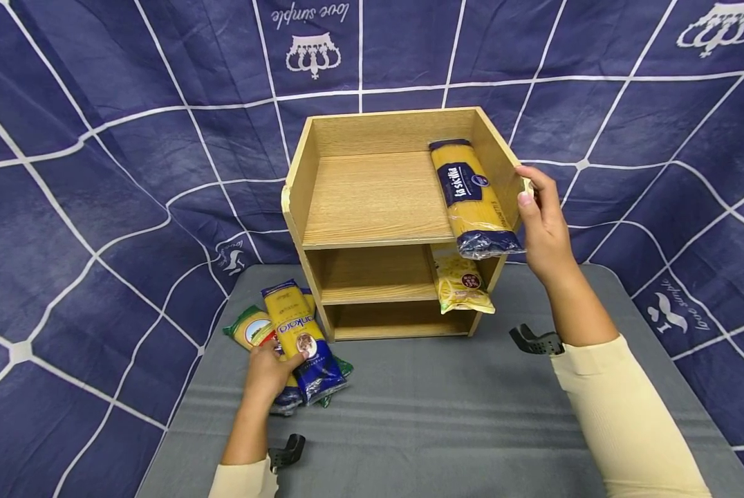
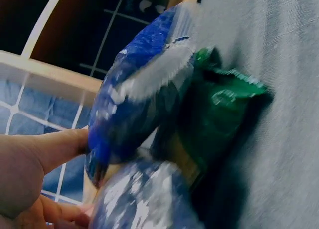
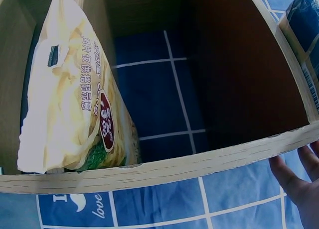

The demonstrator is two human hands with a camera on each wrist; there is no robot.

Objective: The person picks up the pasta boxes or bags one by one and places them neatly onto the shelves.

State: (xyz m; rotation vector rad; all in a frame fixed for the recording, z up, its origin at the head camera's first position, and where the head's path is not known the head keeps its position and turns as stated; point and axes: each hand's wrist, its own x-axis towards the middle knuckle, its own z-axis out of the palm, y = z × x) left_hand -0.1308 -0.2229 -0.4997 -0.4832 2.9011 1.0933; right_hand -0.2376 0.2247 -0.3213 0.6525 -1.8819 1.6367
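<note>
Left hand (image 1: 269,372) | pinches pasta pack (image 1: 302,336) | green pack (image 1: 246,329) beneath (partly hidden)

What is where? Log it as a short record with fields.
Left hand: grips yellow-and-blue plastic pasta pack
Right hand: grips right side panel of pale-brown wooden shelf unit
Top shelf: long yellow plastic spaghetti pack with navy ends, lying at right
Middle shelf: yellow plastic noodle bag at right, jutting out
Beside shelf unit: green-and-yellow plastic pack, partly under held pack
Surface: grey cloth
Backdrop: navy cloth with white grid lines
</note>
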